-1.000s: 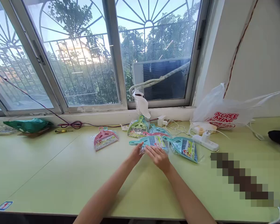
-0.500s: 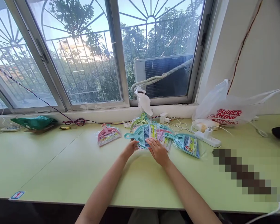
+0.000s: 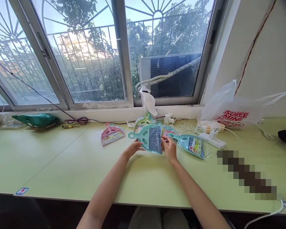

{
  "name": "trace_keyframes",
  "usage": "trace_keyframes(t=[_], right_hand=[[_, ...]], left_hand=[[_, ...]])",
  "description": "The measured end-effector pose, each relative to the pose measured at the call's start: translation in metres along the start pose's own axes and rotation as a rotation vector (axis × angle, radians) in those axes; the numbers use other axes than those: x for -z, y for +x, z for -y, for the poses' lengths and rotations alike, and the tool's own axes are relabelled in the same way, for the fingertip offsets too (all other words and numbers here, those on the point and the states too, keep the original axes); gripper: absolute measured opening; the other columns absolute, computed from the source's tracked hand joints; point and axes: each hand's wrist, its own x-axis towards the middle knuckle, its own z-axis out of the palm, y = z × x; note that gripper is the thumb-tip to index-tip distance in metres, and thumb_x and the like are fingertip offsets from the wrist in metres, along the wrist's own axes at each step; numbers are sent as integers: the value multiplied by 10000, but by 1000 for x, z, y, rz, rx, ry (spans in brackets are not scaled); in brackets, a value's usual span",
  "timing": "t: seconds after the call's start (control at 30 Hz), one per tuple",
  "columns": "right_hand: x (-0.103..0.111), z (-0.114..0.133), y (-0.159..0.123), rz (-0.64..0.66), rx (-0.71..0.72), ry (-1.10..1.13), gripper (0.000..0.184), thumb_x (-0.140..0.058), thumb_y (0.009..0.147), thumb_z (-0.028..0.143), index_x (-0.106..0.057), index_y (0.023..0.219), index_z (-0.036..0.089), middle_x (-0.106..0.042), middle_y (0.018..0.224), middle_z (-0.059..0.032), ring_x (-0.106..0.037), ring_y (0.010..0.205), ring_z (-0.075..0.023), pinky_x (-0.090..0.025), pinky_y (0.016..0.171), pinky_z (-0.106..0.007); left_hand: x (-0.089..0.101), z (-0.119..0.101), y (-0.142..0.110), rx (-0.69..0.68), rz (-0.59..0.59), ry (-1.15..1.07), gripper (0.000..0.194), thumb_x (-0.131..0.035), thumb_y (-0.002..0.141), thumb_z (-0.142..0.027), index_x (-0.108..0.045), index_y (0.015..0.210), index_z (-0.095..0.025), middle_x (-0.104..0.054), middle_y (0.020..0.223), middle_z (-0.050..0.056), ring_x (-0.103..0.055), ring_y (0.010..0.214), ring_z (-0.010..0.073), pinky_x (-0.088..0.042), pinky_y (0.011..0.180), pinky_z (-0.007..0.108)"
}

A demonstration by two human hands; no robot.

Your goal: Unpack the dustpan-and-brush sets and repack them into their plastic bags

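Note:
A teal dustpan and brush set (image 3: 147, 138) is held tilted above the table, its handle pointing left and its dark bristles facing me. My left hand (image 3: 134, 148) grips its lower left edge, fingers partly hidden behind it. At the bristle end, my right hand (image 3: 169, 148) has its fingers pinched on the printed label card (image 3: 162, 145), of which only a narrow strip shows. Behind lie a green dustpan set (image 3: 146, 119) and a partly covered pink one (image 3: 168, 131). Another teal set (image 3: 192, 145), wrapped and labelled, lies just right of my right hand.
A wrapped pink dustpan set (image 3: 112, 135) lies to the left. Farther left are a screwdriver (image 3: 70, 126) and a green plastic bag (image 3: 37, 120). On the right are a power strip (image 3: 212, 140), white cables (image 3: 183, 125) and a white shopping bag (image 3: 228, 108). A window (image 3: 95, 63) stands behind the table.
The printed label that covered the bristles has shifted to the set's right edge, uncovering them. My right hand went from lying flat on the set to pinching at that edge.

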Motion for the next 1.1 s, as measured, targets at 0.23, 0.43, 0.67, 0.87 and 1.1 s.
trace_keyframes(t=[0.23,0.43,0.67,0.87,1.1], right_hand=[[-4,-10,3,-164,-198,27,621,-612,722,612,-600,1130,144,-634,1163,-164,-569,1051,-283,-424,951,-462],[-3,-12,5,-68,-487,421,821,-748,570,542,-502,1269,188,-686,1013,-95,-673,807,-228,-545,665,-331],[-3,-12,5,-56,-424,392,595,-682,625,585,-600,1046,173,-703,1011,-115,-671,843,-245,-539,718,-350],[2,-16,7,-184,-398,175,522,-468,744,704,-555,809,193,-675,808,-80,-603,708,-200,-473,652,-315],[22,-31,19,-547,-672,214,387,-244,885,564,-457,934,244,-643,944,-65,-631,793,-179,-476,627,-287]], left_hand=[[3,-2,0,-11,6,-49,358,-638,645,-139,-539,989,-155,-690,870,57,-675,738,195,-536,699,341],[3,-3,0,24,-46,-69,338,-657,627,-130,-562,950,-150,-693,851,57,-655,702,192,-510,676,333],[4,-2,2,22,-115,-78,298,-658,613,-111,-576,897,-145,-665,800,37,-639,698,177,-503,670,315],[7,-4,3,-10,-169,-78,254,-633,632,-114,-588,880,-142,-665,791,36,-637,682,169,-508,669,314],[13,-9,6,-54,-279,-136,164,-592,623,-99,-581,779,-148,-661,717,19,-617,604,145,-495,598,279]])
